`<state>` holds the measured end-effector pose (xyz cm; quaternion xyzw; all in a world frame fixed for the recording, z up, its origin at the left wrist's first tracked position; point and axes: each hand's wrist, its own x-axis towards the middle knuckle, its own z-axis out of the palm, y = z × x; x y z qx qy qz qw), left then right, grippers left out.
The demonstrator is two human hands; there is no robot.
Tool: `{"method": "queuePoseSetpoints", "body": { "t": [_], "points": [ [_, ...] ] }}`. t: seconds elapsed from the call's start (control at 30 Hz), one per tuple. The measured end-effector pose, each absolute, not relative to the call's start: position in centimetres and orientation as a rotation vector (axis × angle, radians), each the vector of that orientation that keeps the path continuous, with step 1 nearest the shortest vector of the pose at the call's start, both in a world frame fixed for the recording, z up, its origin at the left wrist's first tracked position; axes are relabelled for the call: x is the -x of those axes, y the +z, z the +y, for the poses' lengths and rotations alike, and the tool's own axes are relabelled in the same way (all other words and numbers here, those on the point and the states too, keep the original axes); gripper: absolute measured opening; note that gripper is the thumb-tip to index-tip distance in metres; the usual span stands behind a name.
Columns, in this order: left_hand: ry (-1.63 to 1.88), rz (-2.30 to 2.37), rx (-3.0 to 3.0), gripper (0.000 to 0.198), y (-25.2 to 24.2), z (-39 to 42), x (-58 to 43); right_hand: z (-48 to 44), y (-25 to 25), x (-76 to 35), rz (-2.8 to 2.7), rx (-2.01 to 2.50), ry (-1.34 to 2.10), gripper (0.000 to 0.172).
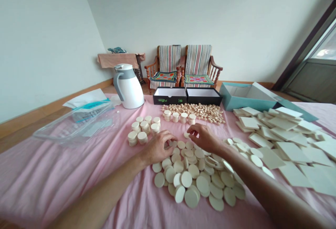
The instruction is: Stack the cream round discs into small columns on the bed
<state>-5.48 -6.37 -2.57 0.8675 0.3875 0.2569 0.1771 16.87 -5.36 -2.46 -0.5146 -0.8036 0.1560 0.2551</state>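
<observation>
A loose pile of pale round wooden discs (193, 171) lies on the pink cloth in front of me. At its far left edge is my left hand (159, 147), its fingers curled toward the thumb; whatever they may hold is hidden. My right hand (203, 137) reaches over the far side of the pile, fingers closed at a single wooden disc (186, 135). Left of my hands stand several short disc stacks (142, 137) in a cluster. Beyond my hands, more disc stacks (183, 118) form a row.
Small wooden beads (196, 111) spread behind the row, before two black boxes (170, 99). Square pale boards (295, 152) are heaped at right, beside a teal box (246, 97). A white-grey jug (132, 90) and a clear plastic container (76, 124) stand left. Two chairs (198, 61) are behind.
</observation>
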Motion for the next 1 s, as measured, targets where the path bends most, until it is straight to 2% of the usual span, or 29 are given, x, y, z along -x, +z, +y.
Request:
{"method": "queuePoseSetpoints", "body": {
  "t": [0.1, 0.4, 0.7, 1.0],
  "points": [
    [0.726, 1.165, -2.478, 0.03, -2.5, -6.5, 5.5, -6.9, -2.5, -17.2, -2.173, 1.354, 0.397, 0.017],
    [0.601, 1.231, -2.46, 0.024, -2.4, -6.2, 5.3, -8.3, -3.8, -19.2, -2.007, 1.401, 0.177, 0.02],
    [0.219, 1.037, -2.664, 0.046, 0.6, -6.1, 6.1, -8.6, -4.1, -19.3, -2.112, 1.433, 0.185, 0.022],
    [0.279, 1.036, -2.794, 0.028, 0.2, -5.7, 5.6, -8.8, -4.1, -19.3, -2.144, 1.435, 0.232, 0.023]
  ]
}}
